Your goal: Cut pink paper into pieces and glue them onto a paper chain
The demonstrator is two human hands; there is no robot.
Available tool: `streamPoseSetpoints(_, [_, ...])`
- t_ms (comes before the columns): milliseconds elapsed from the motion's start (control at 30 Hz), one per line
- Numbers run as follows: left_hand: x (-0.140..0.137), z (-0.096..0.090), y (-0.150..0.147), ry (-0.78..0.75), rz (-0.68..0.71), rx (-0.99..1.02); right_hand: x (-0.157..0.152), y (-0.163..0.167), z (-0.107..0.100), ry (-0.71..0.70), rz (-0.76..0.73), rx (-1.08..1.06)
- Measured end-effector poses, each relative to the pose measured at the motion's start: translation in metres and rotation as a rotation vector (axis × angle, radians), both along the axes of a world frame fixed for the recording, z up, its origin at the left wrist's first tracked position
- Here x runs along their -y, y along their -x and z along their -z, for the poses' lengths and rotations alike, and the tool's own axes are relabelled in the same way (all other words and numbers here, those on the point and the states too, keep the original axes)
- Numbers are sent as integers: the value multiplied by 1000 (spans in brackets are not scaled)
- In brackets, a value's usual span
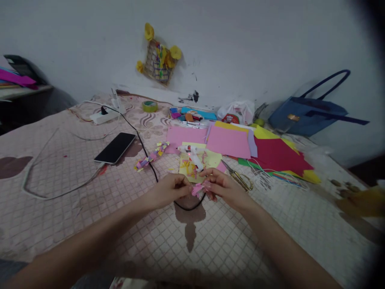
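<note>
I see left hand (173,190) pinched on pink scrap (197,189) | right hand (224,188) half-curled, holding it too | this side of glue gun (195,159), maybe for easy reach

"What sort of place is this?"

"A home, it seems: a quilted, patterned cover (225,245), a phone (115,148) on its cable, a blue bag (306,114) by a smudged wall (240,48), and a wall hanging (158,64) with yellow flowers."

"And the glue gun (193,155)?"

"With the coloured sheets (228,141) and scissors (240,178), it makes this a craft corner."
</note>
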State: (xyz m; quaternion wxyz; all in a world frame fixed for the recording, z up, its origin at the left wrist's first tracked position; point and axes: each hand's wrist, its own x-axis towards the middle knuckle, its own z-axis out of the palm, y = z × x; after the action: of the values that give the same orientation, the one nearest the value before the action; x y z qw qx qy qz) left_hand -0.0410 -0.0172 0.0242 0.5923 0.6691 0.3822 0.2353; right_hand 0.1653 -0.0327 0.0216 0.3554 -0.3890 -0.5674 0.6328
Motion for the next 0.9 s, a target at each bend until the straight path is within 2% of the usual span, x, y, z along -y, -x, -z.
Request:
streamPoseSetpoints(133, [12, 4, -4, -51, 68, -64, 15, -9, 4, 12, 13, 84])
streamPoseSetpoints(267, [28, 1, -5, -229, 175, -238, 31, -23, 10, -5, -58, 256])
streamPoseSetpoints(300, [29, -1, -3, -300, 158, -306, 33, -28, 10, -50, -76, 347])
streamPoseSetpoints(367, [28, -6, 3, -459, 49, -499, 35, -37, 8, -226, -55, 575])
streamPoseSetpoints(467, [18, -14, 18, -632, -117, -704, 29, -48, -2, -527, 83, 872])
streamPoseSetpoints(567, [7, -20, 34, -730, -197, -841, 13, -52, -12, -591, 176, 961])
streamPoseSetpoints(667, [2, -19, 40, -901, -305, -871, -12, -45, -12, -593, 171, 885])
streamPoseSetpoints(733, [1, -14, 34, -967, -253, -766, -32, -35, -7, -650, 207, 804])
streamPoseSetpoints(833, [3, -2, 14, -862, -25, -578, -63, -18, 3, -742, 302, 790])
streamPoseSetpoints(900, [4, 4, -3, -850, 88, -548, -79, -6, 9, -779, 335, 793])
